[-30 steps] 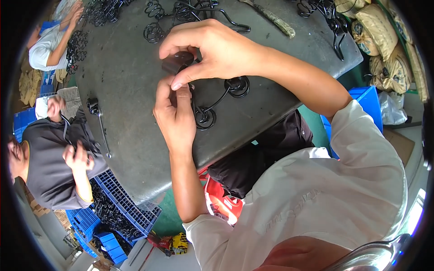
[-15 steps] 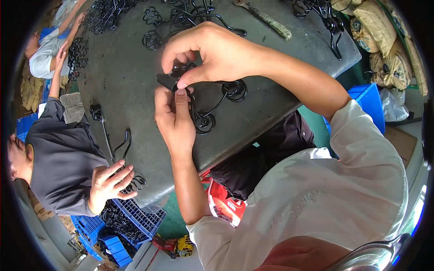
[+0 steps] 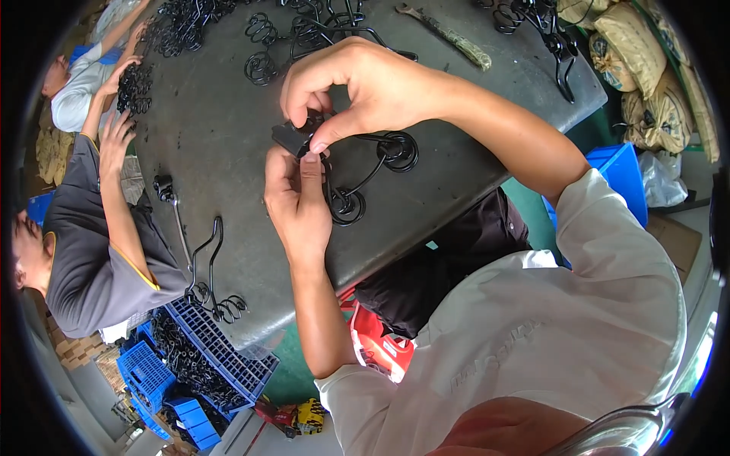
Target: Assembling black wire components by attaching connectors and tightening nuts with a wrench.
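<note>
Over the dark table top point(image 3: 228, 144), my two hands meet at a black bent-wire spring point(image 3: 348, 207) with coiled loops at its near and right ends. My left hand point(image 3: 298, 216) is closed on it from below, thumb pressed near the wire's end. From the right, my right hand point(image 3: 372, 87) reaches across, pinching with thumb and curled fingers at the same spot. A flat black piece point(image 3: 289, 140) sticks out to the left between the hands. My fingers partly cover the small dark part beside it.
A wrench point(image 3: 445, 36) with a wrapped handle lies at the far side. More black wire springs point(image 3: 319, 34) sit beyond my hands. A ratchet-like tool point(image 3: 175, 213) and another wire spring point(image 3: 216, 251) lie left, near a co-worker point(image 3: 99, 235). Blue crates point(image 3: 220, 357) hold black parts.
Both my hands shifted slightly right with the spring, keeping their grip. The co-worker's near hand left the wire spring on the left, and an arm now reaches toward the table's far left.
</note>
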`<move>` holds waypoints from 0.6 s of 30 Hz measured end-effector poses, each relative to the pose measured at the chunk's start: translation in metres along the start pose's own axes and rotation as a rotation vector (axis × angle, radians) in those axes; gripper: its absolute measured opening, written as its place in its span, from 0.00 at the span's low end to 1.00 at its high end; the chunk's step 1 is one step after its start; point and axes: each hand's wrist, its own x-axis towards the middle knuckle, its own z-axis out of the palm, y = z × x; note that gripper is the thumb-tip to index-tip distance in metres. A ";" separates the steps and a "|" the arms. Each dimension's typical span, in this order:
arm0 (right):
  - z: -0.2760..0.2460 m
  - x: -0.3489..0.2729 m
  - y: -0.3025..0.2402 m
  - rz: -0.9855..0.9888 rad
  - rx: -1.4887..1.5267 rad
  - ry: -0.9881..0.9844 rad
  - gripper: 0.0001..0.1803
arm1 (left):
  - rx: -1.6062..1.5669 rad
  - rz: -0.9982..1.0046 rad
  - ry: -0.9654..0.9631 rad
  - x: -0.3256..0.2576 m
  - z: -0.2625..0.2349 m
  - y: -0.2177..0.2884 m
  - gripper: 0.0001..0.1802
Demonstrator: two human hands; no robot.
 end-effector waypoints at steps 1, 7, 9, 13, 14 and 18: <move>0.001 0.001 0.000 -0.066 -0.031 0.014 0.14 | 0.000 0.000 0.001 0.000 -0.001 -0.001 0.05; 0.000 0.000 -0.008 0.046 -0.049 -0.013 0.16 | 0.086 -0.024 -0.051 -0.001 -0.009 -0.009 0.08; 0.002 -0.001 -0.009 0.018 -0.078 0.011 0.17 | 0.071 0.001 -0.060 -0.001 -0.009 -0.009 0.07; 0.010 -0.001 -0.005 -0.038 -0.083 0.084 0.17 | -0.021 0.020 -0.028 -0.002 -0.004 -0.005 0.06; 0.011 -0.001 -0.004 -0.037 -0.084 0.086 0.17 | -0.024 0.003 -0.026 -0.002 -0.004 -0.003 0.06; 0.008 -0.001 -0.005 0.029 -0.011 0.032 0.17 | -0.046 -0.018 -0.014 -0.002 0.000 0.003 0.07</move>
